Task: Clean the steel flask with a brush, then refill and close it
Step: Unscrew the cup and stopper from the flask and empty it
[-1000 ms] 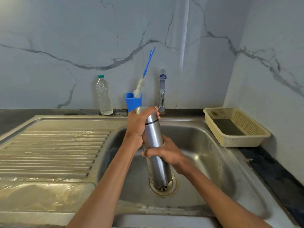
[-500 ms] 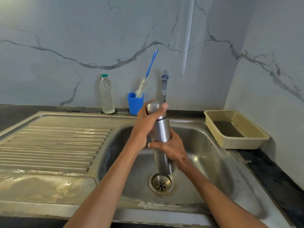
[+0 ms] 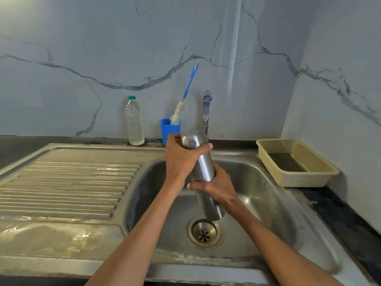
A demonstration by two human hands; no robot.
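- The steel flask (image 3: pixel 203 174) sits in the centre of the frame, held tilted above the sink (image 3: pixel 257 182), its base just over the drain (image 3: pixel 204 233).
- The left hand (image 3: pixel 181 159) is clamped round the flask's cap end, thumb across the front; the right hand (image 3: pixel 218 187) grips the body lower down.
- The step in hand looks like unscrewing the cap. To do it well, keep the right hand firm on the body as the anchor and let the left hand alone turn the cap.
- Keep the flask over the sink so any water inside spills there.
- The brush (image 3: pixel 183 104) stands in the blue cup (image 3: pixel 170 131) just above the hands, beside the tap (image 3: pixel 206 112), ready to take once the cap is off.
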